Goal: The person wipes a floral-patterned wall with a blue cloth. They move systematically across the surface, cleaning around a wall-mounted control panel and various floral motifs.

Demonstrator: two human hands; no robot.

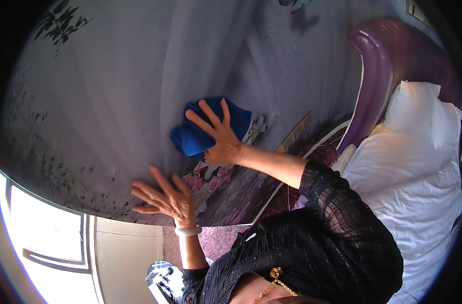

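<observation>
A blue cloth (193, 138) lies bunched under my right hand (219, 136), which presses it with spread fingers against a wall mural (132, 95). The mural shows grey drapery, leaves and pink roses. Lower and to the left, my left hand (168, 197) rests on or close to the same wall, fingers apart, holding nothing. A pale bangle (188, 230) circles the left wrist. Part of the cloth is hidden beneath the right palm.
At the right stand a purple padded headboard (379, 76) and a bed with white bedding (406, 190). A bright window (44, 224) is at the lower left. Purple carpet (215, 239) shows below the mural, near a round glossy object (164, 279).
</observation>
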